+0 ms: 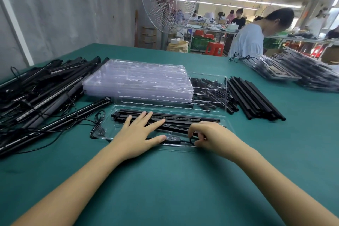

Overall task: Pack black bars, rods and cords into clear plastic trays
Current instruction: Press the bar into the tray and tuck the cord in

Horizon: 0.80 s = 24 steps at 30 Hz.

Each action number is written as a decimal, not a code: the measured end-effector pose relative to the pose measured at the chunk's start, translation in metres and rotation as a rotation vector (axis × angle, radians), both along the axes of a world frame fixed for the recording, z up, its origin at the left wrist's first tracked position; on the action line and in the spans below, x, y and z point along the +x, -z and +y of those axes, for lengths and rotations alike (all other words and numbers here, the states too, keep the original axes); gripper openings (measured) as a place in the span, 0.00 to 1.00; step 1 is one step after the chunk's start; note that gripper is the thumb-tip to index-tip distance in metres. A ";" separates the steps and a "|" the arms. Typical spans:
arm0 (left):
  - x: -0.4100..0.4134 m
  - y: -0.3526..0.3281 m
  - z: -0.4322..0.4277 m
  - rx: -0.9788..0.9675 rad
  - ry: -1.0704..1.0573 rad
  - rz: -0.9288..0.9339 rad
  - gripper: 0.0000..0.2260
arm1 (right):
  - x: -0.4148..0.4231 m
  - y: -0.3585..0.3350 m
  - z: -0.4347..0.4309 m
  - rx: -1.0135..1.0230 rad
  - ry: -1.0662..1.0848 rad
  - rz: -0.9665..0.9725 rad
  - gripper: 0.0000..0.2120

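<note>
Head view: far left of the left hand (139,134), a heap of bars (42,86) lies on the tabletop (165,180), and a cord (98,124) coils just beside that hand. The left hand lies flat with fingers spread, pressing a bar (183,118) in the tray (117,130), its thumb touching the controller (171,138). Just right of it, the right hand (211,135) pinches the cord with curled fingers. Beyond both hands stands a tray stack (139,80). Rods (256,101) lie beyond and right of the right hand.
</note>
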State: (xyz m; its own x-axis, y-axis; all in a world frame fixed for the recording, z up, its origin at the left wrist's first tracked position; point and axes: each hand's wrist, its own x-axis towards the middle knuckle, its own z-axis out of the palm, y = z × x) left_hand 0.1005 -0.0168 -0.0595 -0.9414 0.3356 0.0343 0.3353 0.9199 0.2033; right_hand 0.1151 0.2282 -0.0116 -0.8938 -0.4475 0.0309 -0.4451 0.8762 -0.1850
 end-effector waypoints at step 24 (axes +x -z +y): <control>-0.001 0.000 0.000 0.007 -0.001 -0.012 0.31 | 0.006 0.004 0.000 0.160 0.016 0.145 0.12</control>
